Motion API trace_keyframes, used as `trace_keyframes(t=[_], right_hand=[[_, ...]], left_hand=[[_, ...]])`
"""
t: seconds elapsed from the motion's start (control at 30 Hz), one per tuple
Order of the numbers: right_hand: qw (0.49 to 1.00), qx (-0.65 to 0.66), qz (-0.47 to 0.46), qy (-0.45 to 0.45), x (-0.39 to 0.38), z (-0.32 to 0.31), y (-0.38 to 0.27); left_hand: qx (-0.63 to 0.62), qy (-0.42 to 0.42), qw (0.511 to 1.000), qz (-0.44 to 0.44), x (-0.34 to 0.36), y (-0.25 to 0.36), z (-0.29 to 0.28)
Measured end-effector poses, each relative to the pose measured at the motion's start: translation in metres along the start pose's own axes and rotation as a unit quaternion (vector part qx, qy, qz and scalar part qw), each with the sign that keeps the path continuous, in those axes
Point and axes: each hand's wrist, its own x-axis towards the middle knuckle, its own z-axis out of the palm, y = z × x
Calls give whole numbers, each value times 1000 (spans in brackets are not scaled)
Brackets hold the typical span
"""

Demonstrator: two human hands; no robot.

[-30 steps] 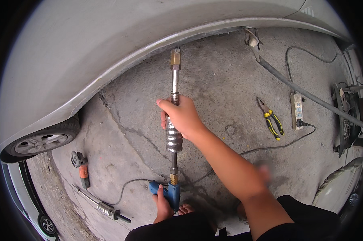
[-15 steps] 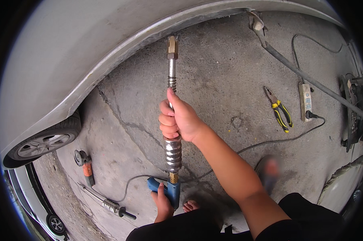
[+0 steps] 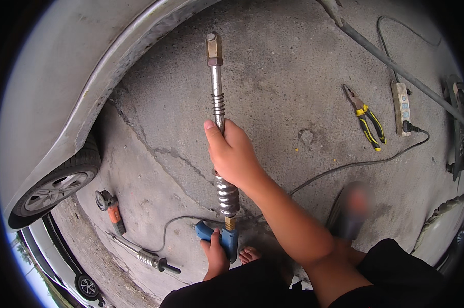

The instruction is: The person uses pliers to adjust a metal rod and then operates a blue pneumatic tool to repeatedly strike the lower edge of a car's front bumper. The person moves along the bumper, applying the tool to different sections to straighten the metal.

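Observation:
A slide hammer dent puller (image 3: 227, 197) with a chrome ribbed weight, a spring on its rod and a brass-coloured tip points away from me, in the middle of the view. My left hand (image 3: 215, 255) is closed around its blue pistol-shaped handle (image 3: 231, 241) at the near end. Farther along, my right hand (image 3: 236, 154) wraps round the rod just above the ribbed weight; its curled fingers are mostly hidden behind the palm. The brass-coloured tip (image 3: 214, 50) stands apart from the pale car body (image 3: 62, 66) at the upper left.
Yellow-and-black pliers (image 3: 368, 119) and a power strip (image 3: 401, 108) with a plugged-in cable lie on the concrete at right. An angle grinder (image 3: 110, 210) and a second slide hammer (image 3: 142, 255) lie at left, near a car wheel (image 3: 60, 187). A grey pole (image 3: 391, 64) slants across the upper right.
The puller's tip has come away from the car's lower edge. My view has shifted, and the right hand has turned a little on the rod. Both hands keep their hold.

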Motion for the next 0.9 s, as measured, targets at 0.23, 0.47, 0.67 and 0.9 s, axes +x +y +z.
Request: trace_keyframes(t=[0.23,0.47,0.67,0.9], right_hand=[[999,11,-10,-34,8,9,-9],[999,24,4,-47,6,10,-24],[998,28,-4,-52,8,7,-23],[999,25,-7,-31,12,-1,-22]], left_hand=[[-35,9,999,28,4,2,3],[-37,3,999,39,6,5,6],[-48,7,998,46,8,1,6],[-44,-7,998,52,2,7,11]])
